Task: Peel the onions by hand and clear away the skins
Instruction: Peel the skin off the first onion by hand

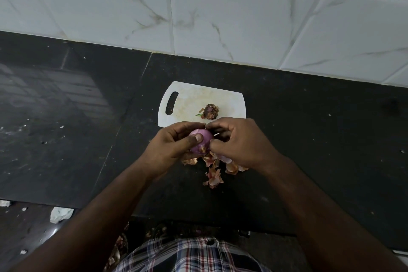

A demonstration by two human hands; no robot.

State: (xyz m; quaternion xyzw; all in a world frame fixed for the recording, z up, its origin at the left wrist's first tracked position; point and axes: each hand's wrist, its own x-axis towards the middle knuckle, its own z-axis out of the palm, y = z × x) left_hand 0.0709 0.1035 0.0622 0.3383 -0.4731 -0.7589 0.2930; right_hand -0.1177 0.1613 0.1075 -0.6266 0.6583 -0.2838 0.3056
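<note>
Two hands are meeting over the near edge of a white cutting board (pixel 229 100) on the black table (pixel 320 139). The left hand (pixel 170 146) is curling its fingers round a purple onion (pixel 202 142), thumb lying across its front, while the right hand (pixel 238 141) is pinching at the onion's top with fingers bent. Loose dry skins (pixel 215 174) are lying on the table just beneath and near of the hands. A second onion (pixel 210 111), still in its brown skin, is sitting on the board, just far of the hands. A checked shirt (pixel 189 256) is showing at the near edge.
</note>
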